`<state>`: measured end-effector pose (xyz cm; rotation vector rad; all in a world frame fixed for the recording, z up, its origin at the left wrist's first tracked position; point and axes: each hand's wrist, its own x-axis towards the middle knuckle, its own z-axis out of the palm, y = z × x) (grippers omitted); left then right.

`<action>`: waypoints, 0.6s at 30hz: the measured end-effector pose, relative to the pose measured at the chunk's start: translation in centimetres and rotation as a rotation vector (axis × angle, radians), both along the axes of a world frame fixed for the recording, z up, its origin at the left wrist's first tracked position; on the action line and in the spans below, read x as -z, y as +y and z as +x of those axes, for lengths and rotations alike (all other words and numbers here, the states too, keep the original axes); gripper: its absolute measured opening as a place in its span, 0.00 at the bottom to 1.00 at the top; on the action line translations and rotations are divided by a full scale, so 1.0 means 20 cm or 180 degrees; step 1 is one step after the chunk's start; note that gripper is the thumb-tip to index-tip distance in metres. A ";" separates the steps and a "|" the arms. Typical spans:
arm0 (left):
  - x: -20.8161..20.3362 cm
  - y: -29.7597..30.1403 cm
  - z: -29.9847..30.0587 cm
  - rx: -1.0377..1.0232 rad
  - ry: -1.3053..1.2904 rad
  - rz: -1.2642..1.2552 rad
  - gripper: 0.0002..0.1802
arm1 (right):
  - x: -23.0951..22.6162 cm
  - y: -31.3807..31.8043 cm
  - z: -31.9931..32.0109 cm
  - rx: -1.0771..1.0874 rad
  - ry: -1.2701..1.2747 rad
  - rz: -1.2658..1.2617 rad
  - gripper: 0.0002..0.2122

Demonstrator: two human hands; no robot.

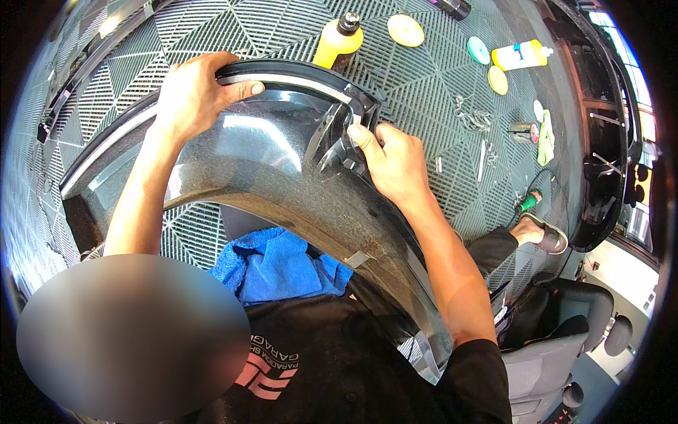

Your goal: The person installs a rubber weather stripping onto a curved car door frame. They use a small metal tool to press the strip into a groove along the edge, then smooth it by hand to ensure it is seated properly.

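Note:
A dusty black arched car fender (233, 159) lies across my lap, its inner side facing up. A pale strip (145, 113) runs along its far edge. My left hand (194, 99) is closed over that edge, the thumb on the inner side and the fingertips hidden behind. At the far right corner, beside a bracket-like fold, my right hand (397, 162) grips the fender, thumb on top and fingers curled around the rim. Through the arch opening a blue cloth (279, 268) shows, bunched against my black shirt.
Beyond the fender, a yellow bottle (337, 46), polishing pads (406, 30), another yellow bottle (519, 54), loose metal hardware (473, 116), a can (524, 132) and a green cloth (546, 138) are on the grey grated floor (438, 78). A car seat (551, 353) stands at the right.

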<state>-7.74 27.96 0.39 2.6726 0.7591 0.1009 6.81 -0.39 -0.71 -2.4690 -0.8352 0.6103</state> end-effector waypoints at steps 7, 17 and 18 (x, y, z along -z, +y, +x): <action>-0.02 0.01 -0.01 0.0013 0.0005 -0.0175 0.44 | 0.02 -0.06 0.13 -0.0082 0.2228 0.1004 0.23; 0.01 0.02 -0.01 0.0029 -0.0044 0.0027 0.44 | -0.02 -0.02 0.11 -0.0071 0.1271 0.0441 0.21; 0.01 0.02 -0.01 0.0044 -0.0053 0.0077 0.44 | -0.01 -0.03 0.11 -0.0096 0.1052 0.0371 0.24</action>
